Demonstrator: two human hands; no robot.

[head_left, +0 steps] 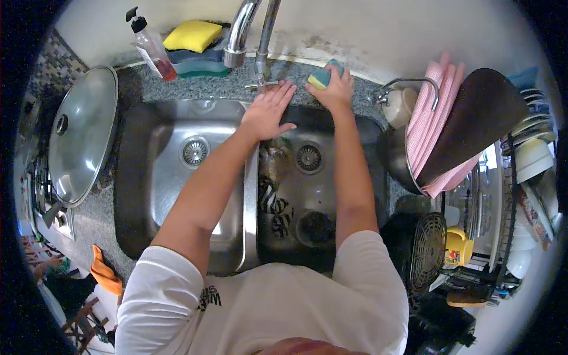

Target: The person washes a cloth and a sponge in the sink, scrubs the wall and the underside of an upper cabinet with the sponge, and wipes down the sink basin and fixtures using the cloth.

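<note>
At upper left stands a soap bottle (156, 53); at upper centre, the left hand (267, 112) spreads flat and empty beside the tap valve (262, 74). Next to it, the right hand (336, 92) grips a sponge (320, 77), long axis slanting toward upper right, yellow and blue-green, partly finger-covered; pink cloth (427, 115) fills upper right.

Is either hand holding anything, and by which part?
The right hand holds the sponge by its right side in the picture. The left hand is open by the tap handle, apparently holding nothing.

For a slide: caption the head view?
Right hand holding a sponge, left hand by the tap, at a double sink.
</note>
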